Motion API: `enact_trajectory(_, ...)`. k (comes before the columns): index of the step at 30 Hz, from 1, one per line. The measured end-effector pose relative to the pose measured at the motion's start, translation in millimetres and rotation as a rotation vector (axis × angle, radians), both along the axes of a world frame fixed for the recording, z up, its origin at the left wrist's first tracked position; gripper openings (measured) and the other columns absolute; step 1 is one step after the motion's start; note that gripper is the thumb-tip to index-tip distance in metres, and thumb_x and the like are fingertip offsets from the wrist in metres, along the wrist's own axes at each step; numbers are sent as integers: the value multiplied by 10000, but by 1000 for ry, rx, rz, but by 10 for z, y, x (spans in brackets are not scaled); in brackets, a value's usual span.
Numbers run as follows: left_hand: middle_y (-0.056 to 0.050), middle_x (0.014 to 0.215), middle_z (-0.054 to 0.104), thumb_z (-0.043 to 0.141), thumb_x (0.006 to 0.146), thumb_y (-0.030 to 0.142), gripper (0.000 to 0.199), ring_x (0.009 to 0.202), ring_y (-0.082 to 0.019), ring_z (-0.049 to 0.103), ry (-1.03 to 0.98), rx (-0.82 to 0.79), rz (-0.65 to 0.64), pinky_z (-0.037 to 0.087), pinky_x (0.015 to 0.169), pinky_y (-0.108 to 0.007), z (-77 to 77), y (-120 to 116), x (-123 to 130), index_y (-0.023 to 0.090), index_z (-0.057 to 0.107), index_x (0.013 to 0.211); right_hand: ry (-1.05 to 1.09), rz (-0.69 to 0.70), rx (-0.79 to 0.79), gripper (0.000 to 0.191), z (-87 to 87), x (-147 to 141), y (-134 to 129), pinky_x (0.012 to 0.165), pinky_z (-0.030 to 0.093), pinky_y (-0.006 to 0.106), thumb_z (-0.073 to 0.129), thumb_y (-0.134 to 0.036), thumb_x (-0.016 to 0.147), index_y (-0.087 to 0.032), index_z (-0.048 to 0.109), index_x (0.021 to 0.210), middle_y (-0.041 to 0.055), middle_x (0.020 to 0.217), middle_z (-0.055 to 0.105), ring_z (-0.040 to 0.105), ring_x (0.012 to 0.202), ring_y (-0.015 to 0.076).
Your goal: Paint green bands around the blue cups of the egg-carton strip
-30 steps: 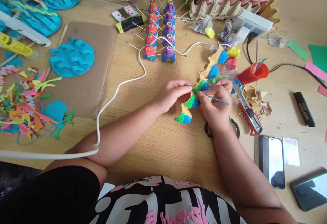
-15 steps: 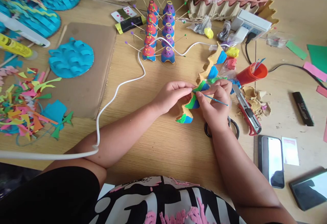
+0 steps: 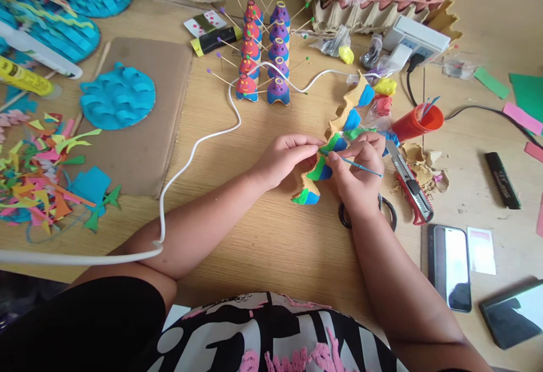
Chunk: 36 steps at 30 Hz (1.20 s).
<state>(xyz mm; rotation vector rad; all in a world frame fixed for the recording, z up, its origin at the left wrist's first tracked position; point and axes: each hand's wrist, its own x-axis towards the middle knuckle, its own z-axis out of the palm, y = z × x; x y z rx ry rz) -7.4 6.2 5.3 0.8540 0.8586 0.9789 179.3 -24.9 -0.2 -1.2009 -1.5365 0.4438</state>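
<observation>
My left hand [image 3: 287, 158] pinches the left edge of an egg-carton strip [image 3: 319, 169], its fingertips partly hidden behind it. Blue and green modelling clay covers the near cups; the far ones show blue clay and bare tan card. A thin blue stick [image 3: 363, 167] is pinched in my right hand [image 3: 358, 169], its tip at the green clay close to my left fingertips. Whether the tip touches the clay, I cannot tell. Black-handled scissors [image 3: 388, 213] lie partly under my right wrist.
A red-handled box cutter [image 3: 410, 182] and a red cup [image 3: 418, 125] lie to the right, near a phone [image 3: 450, 267]. Red and purple carton figures [image 3: 279, 90] with pin-like sticks stand ahead. A white cable [image 3: 199, 143] crosses the table and my left forearm. Paper scraps [image 3: 42, 191] lie left.
The blue stick and my right fingertips have shifted very slightly to the right. My left hand and the carton strip look almost unmoved.
</observation>
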Motion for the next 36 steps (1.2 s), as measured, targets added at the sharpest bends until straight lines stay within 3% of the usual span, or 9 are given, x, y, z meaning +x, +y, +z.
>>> enact_trajectory(8,2,759,787,887,753,382,237,753,-135,731,10,16,-30,564,780,-275,47,-17,2,201,858,903,-42,-68,17,219,-24,-15,14,1046,560,631,797,-449,961,-297,681,853,83,1031,588,594,1090,301)
enact_trajectory(14,5,750,787,887,739,371,235,705,-118,699,18,20,-31,545,735,-260,69,-16,5,198,866,898,55,-9,35,246,3,-31,4,1053,550,564,793,-456,949,-268,673,845,22,1003,517,592,1053,236)
enact_trajectory(21,-7,818,823,887,743,357,222,729,-117,701,4,32,-28,546,754,-259,72,-15,2,202,878,902,46,-34,18,288,7,-23,8,1019,538,627,788,-507,952,-283,662,823,67,1009,547,574,1063,294)
enact_trajectory(27,-6,820,823,884,758,359,209,737,-114,695,20,63,-20,547,774,-261,63,-21,1,205,881,898,37,-79,-2,336,-16,-30,12,1018,543,602,789,-536,946,-271,637,805,87,1004,563,561,1072,299)
enact_trajectory(32,-3,796,812,895,736,362,231,722,-116,699,13,46,-13,547,746,-256,57,-11,15,195,871,894,130,-14,2,278,2,-34,8,1076,543,551,824,-443,918,-243,662,815,23,991,518,583,1059,232)
enact_trajectory(36,17,724,772,887,727,342,216,648,-92,654,-12,22,-16,524,683,-235,63,-6,20,193,869,883,141,-4,16,235,-1,-29,11,1094,542,549,828,-385,917,-244,670,816,16,990,509,592,1076,228)
